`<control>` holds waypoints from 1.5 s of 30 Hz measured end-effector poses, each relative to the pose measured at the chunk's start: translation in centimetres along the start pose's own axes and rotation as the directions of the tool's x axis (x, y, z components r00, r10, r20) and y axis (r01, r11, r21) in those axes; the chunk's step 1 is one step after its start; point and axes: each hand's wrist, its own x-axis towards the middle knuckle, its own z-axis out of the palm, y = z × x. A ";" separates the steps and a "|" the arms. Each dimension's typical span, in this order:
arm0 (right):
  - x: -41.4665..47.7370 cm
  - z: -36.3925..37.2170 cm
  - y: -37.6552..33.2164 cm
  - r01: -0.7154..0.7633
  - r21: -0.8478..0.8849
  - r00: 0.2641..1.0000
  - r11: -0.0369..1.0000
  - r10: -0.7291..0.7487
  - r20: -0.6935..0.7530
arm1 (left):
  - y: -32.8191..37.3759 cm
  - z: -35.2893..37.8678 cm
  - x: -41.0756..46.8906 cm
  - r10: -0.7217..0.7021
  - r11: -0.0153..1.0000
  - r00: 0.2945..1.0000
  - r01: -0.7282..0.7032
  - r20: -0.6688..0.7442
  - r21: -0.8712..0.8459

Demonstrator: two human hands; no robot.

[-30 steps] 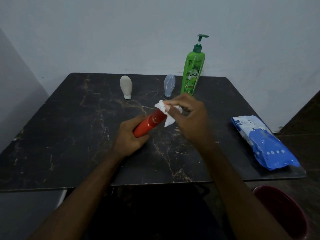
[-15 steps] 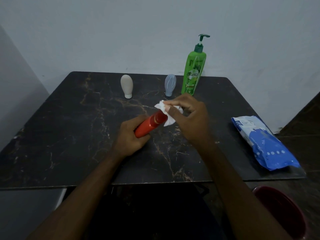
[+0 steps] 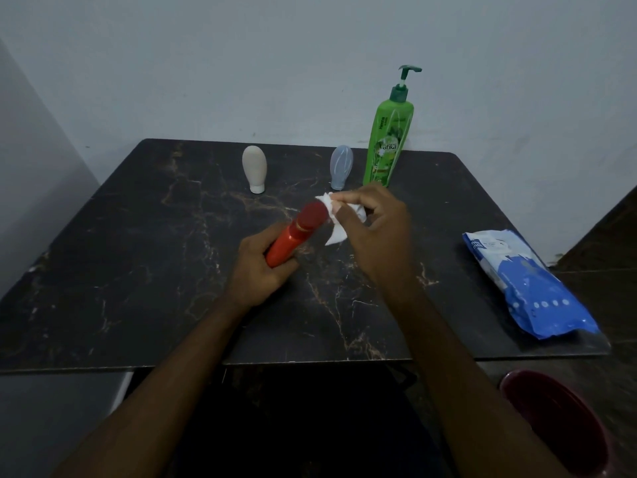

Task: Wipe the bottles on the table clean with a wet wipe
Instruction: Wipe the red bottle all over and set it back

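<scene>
My left hand (image 3: pixel 256 267) grips the lower half of a red bottle (image 3: pixel 296 232), tilted with its cap pointing up and to the right above the dark marble table (image 3: pixel 144 270). My right hand (image 3: pixel 374 232) pinches a crumpled white wet wipe (image 3: pixel 332 219) just right of the red cap; the cap itself is uncovered. At the back stand a beige squeeze bottle (image 3: pixel 255 169) on its cap, a translucent blue squeeze bottle (image 3: pixel 341 166) on its cap, and a tall green pump bottle (image 3: pixel 387 139).
A blue and white pack of wet wipes (image 3: pixel 527 284) lies near the table's right edge. Below the table's front right corner sits a dark red bin (image 3: pixel 558 429). A pale wall stands right behind the table.
The wipe has come off the red bottle's cap, which now shows bare. My left hand has tilted the bottle more upright, and my right hand has shifted slightly right with the wipe.
</scene>
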 end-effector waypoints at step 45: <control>-4.5 1.7 -1.3 -0.099 0.176 0.964 0.979 0.050 0.261 | -0.5 1.0 0.9 0.292 0.763 0.911 -0.039 -0.291 0.645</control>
